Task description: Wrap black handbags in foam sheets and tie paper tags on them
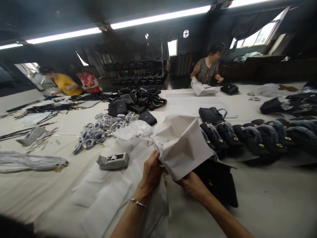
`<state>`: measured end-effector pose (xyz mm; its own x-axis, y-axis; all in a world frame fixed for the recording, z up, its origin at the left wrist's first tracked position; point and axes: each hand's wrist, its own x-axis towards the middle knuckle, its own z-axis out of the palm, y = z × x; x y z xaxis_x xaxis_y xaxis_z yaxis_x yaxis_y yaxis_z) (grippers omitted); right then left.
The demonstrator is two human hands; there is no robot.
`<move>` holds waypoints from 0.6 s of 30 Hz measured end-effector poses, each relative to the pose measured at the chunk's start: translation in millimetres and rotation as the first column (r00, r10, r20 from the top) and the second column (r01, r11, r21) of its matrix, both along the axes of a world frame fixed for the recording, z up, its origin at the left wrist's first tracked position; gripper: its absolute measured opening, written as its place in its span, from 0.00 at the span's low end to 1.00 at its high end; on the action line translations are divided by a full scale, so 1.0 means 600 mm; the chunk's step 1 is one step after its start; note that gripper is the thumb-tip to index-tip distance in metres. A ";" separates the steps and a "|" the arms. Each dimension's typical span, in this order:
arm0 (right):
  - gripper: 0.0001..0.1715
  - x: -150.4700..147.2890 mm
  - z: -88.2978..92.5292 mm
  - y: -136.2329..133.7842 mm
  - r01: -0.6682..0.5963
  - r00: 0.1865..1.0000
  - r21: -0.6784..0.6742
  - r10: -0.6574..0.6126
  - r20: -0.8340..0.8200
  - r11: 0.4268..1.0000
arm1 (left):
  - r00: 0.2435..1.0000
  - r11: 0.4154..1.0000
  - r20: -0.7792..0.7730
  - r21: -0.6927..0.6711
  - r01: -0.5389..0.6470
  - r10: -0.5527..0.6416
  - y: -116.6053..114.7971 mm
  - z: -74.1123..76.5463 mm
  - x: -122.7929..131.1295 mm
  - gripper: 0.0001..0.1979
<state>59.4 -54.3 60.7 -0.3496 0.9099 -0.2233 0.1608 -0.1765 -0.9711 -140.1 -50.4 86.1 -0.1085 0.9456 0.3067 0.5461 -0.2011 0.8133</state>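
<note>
A creased white paper sheet [183, 145] is held up in front of me, partly folded and bulging. My left hand [151, 170] is closed on its left side, where the paper bunches up. At its lower edge, my right hand [190, 185] grips the sheet; the paper hides some of its fingers. Just behind my right hand lies a black handbag [218, 181] with a small gold clasp, its upper part covered by the paper. Flat white sheets [106, 205] spread over the table left of my left hand, beside a grey tape dispenser [114, 161].
Rows of black handbags [262, 142] with wrapped handles line the right. Wrapped straps in coils [96, 132] and a pile of black bags [138, 100] lie ahead. Several co-workers stand across the table; one person [206, 71] handles white paper.
</note>
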 end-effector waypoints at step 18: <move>0.30 0.133 -0.017 -0.041 0.542 0.550 -0.369 -0.650 -0.524 0.755 | 0.792 0.805 -0.196 -0.296 0.514 -0.578 -0.024 0.018 0.147 0.58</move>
<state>139.3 -79.1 50.4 0.1586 0.9327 -0.3239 -0.6247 -0.1592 -0.7644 -51.7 -65.0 96.7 0.5013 0.8648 0.0285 0.5964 -0.3691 0.7128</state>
